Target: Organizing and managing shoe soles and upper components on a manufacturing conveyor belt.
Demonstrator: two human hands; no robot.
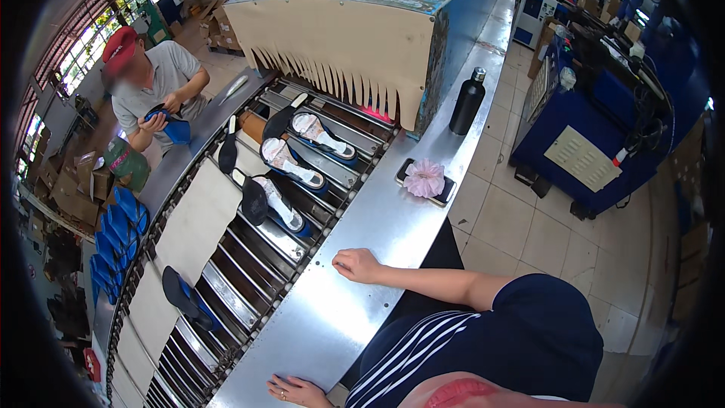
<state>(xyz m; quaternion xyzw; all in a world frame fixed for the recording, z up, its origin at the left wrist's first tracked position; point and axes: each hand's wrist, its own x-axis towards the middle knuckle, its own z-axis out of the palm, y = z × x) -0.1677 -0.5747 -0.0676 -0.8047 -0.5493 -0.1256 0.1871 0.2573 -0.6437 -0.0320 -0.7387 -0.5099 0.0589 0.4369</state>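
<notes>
My right hand [356, 265] rests on the metal ledge [317, 310] beside the roller conveyor, its fingers curled in with nothing showing in them. Lower down, my left hand [296, 391] lies on the same ledge, fingers stretched out and a ring on one. Neither hand touches a shoe part. Nearest to them on the conveyor are a dark shoe piece with blue edging [183, 298] and a black sole-shaped piece [255, 201] next to a pale-lined sandal [279, 204]. Two more pale-lined sandals [293, 164] [323, 136] lie farther up with dark soles [282, 116] [228, 147].
A blue oven-like tunnel with a fringed beige curtain [332, 38] spans the conveyor. A black bottle [468, 102] and a phone under a pink scrunchie [424, 179] sit on my ledge. Across, a co-worker [155, 83] holds a blue shoe part, near several blue shoe parts [117, 234].
</notes>
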